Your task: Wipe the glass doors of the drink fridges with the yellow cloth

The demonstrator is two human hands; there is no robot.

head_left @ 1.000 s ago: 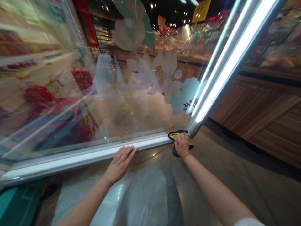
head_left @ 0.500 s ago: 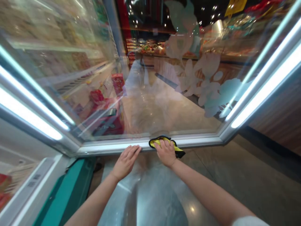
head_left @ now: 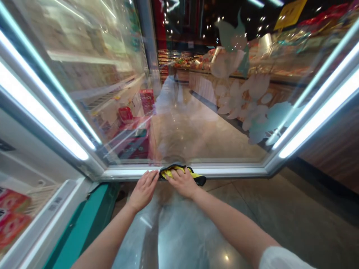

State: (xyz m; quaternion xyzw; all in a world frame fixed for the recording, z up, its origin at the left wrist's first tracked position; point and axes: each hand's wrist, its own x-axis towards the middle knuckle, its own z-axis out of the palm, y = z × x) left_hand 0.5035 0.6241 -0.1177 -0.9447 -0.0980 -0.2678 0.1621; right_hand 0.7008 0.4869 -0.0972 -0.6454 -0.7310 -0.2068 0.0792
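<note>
the right hand (head_left: 182,182) grasps a yellow cloth with dark edging (head_left: 198,176), its grip pressing the cloth onto the bottom rail (head_left: 230,171) of a glass door (head_left: 179,127), near the rail's middle. the left hand (head_left: 143,189) is released, its fingers resting flat on the same rail just beside the cloth's left end. bright light strips (head_left: 42,110) run up both sides of the door, and pale flower decals (head_left: 256,108) cover part of the glass.
</note>
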